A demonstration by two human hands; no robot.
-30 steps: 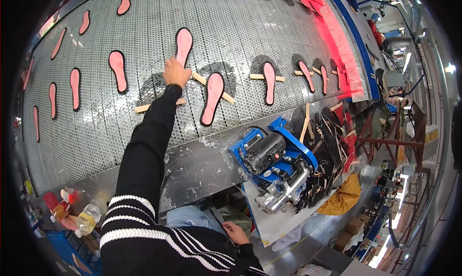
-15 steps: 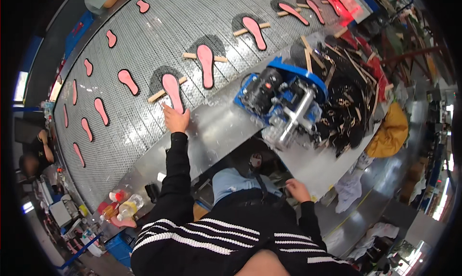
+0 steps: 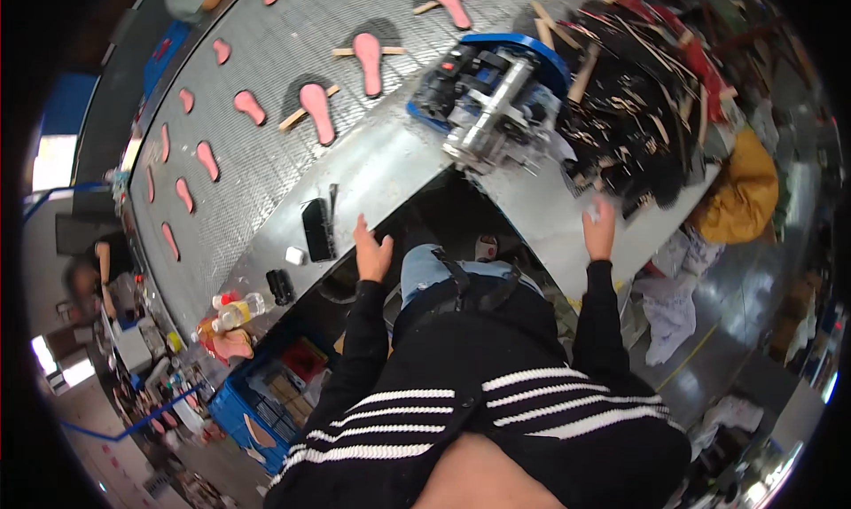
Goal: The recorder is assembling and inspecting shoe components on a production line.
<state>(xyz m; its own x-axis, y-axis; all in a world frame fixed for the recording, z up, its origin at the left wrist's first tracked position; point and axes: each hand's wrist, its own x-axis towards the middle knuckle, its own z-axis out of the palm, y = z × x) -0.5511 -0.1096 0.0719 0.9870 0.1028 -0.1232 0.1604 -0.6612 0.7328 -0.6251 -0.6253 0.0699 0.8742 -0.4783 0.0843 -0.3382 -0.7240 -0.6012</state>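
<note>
Left hand [image 3: 373, 255] off insole [image 3: 316, 113], right hand [image 3: 599, 231] nearer pile [image 3: 631, 97]

Room for L hand [image 3: 373, 253] to pass fwd over ledge [image 3: 381, 163] btwn phone [image 3: 316, 229] & machine [image 3: 492, 101], up to insole [image 3: 317, 114]. Machine blocks fwd-R. Black pile [image 3: 634, 110] blocks R hand [image 3: 600, 230] fwd. Bottle [image 3: 238, 314] obstructs ledge's L end.
</note>
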